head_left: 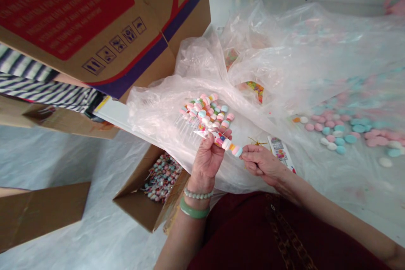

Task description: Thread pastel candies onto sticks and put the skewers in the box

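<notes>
A candy skewer of pink, white, blue and yellow pieces spans the gap between my hands. My left hand, wearing a bead bracelet and a green bangle, is closed round its left part, where a printed label shows. The fingers of my right hand pinch its blue end piece. Just beyond my left hand, a pile of similar candy skewers with white sticks lies on clear plastic sheeting. Beside my right hand are a printed card strip and a gold twist tie.
Loose pink, blue and white candies are spread at the right, partly under plastic. A large carton stands at the back left, with a person's striped sleeve behind it. Below the table edge, an open box holds many skewers.
</notes>
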`<state>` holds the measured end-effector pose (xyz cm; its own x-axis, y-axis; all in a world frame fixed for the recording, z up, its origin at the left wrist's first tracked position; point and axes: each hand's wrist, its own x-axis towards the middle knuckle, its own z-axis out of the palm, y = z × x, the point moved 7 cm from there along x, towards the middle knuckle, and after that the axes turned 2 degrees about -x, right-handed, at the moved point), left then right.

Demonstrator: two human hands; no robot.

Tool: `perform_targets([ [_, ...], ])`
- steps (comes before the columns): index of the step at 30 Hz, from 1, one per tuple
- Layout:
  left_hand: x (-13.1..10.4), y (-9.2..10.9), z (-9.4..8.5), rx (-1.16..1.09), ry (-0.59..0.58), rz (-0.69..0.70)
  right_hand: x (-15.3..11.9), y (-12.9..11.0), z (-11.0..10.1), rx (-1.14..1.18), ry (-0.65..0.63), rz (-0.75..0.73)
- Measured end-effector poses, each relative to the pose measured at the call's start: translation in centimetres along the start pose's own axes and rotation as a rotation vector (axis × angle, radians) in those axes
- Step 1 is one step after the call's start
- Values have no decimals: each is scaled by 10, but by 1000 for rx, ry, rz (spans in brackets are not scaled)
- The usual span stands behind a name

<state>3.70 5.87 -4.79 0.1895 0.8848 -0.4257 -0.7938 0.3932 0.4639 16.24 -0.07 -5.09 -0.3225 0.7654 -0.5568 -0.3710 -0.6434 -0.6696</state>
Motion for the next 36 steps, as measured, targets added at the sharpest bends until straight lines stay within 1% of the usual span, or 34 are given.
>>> perform_targets([
  [4, 0, 1, 6, 46, -29, 51, 1, 1, -2, -7, 11, -8],
  [11, -3, -1, 14, 111, -64, 153, 3, -2, -7, -81, 87, -74],
  [14, -5, -11, 13, 128, -44, 98, 4, 1, -7, -49, 74, -80],
  [17, -5, -19, 11, 136, -15, 44, 6, 4, -5, 23, 32, -77],
  [20, -4, -20, 10, 144, -38, -45, 5, 2, -4, 33, 5, -103],
  [23, -3, -13, 13, 106, -111, -123, 3, 1, -2, -4, -22, -98],
  [25, -2, -4, 17, 76, -179, -128, 2, 2, 0, -12, -43, -62],
  [27, -2, 5, 19, 68, -211, -111, 3, 3, 0, -9, -52, -27],
  [29, 0, 11, 18, 66, -185, -85, 4, 4, 1, -7, -56, -1],
  [31, 2, 12, 15, 55, -140, -60, 4, 4, 2, -14, -59, 18],
  [33, 4, 11, 13, 31, -100, -26, 4, 5, 2, -37, -54, 25],
  [36, 5, 7, 9, -5, -22, 55, 3, 4, 1, -131, -15, -18],
])
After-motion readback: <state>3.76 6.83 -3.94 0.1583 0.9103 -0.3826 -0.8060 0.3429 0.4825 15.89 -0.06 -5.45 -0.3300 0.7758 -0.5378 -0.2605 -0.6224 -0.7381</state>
